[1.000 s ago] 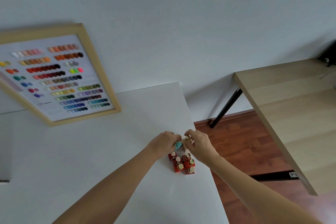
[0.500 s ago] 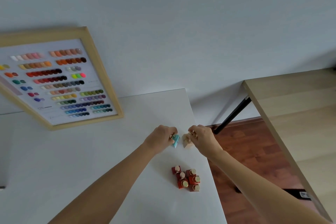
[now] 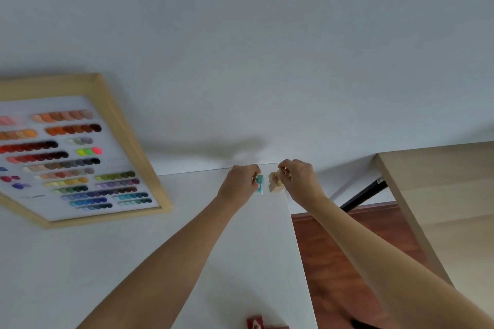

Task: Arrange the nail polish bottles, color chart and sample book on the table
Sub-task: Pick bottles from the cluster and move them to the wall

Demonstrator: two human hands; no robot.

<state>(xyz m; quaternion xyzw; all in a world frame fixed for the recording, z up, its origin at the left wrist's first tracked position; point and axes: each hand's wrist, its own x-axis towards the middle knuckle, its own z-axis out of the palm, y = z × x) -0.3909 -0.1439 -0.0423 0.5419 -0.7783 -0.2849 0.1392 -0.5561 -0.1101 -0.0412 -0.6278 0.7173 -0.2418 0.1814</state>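
Left grip (image 3: 240, 181) pinching teal bottle (image 3: 260, 185), right grip (image 3: 296, 179) pinching beige bottle (image 3: 275, 184), color chart (image 3: 77, 152) left, red bottles (image 3: 256, 322) near edge.

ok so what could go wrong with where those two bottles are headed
1. The right hand holds the beige nail polish bottle right at the white table's far right corner; set down there, it could tip off onto the wooden floor.
2. The left hand's teal nail polish bottle hangs tilted and very close, so the two might knock.
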